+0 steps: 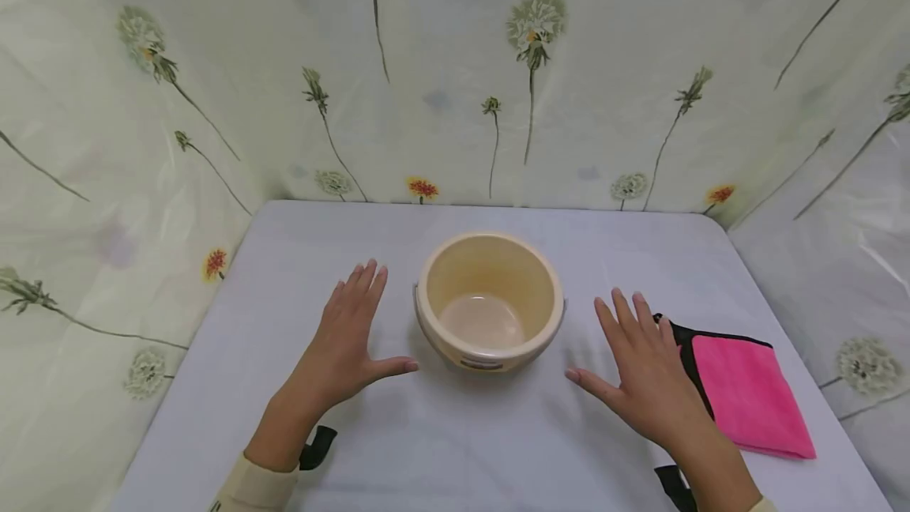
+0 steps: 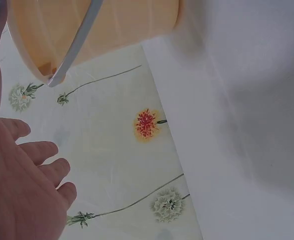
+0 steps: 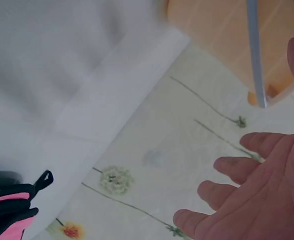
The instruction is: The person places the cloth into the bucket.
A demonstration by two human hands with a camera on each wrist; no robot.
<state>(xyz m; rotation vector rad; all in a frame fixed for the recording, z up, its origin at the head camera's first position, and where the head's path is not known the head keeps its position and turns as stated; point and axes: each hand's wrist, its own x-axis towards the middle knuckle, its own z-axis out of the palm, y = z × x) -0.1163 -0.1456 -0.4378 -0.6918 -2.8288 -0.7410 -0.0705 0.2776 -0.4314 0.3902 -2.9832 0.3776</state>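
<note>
A cream plastic bucket (image 1: 490, 299) stands upright in the middle of the table, and its inside looks bare. Its grey handle (image 2: 79, 42) hangs down against the side. To the left of the bucket hovers my left hand (image 1: 344, 346), fingers straight and thumb spread towards it, apart from it. On the other side my right hand (image 1: 643, 374) is held the same way, palm facing the bucket and holding nothing. Just beyond the right hand lies a folded pink cloth with black edging (image 1: 750, 389), partly hidden behind that hand; its black loop (image 3: 44, 180) shows in the right wrist view.
A white cloth covers the table (image 1: 469, 449), which has rounded far corners. A pale curtain (image 1: 441, 77) printed with dandelions and orange flowers rises along the back and both sides. Black straps (image 1: 317, 447) show at the wrists.
</note>
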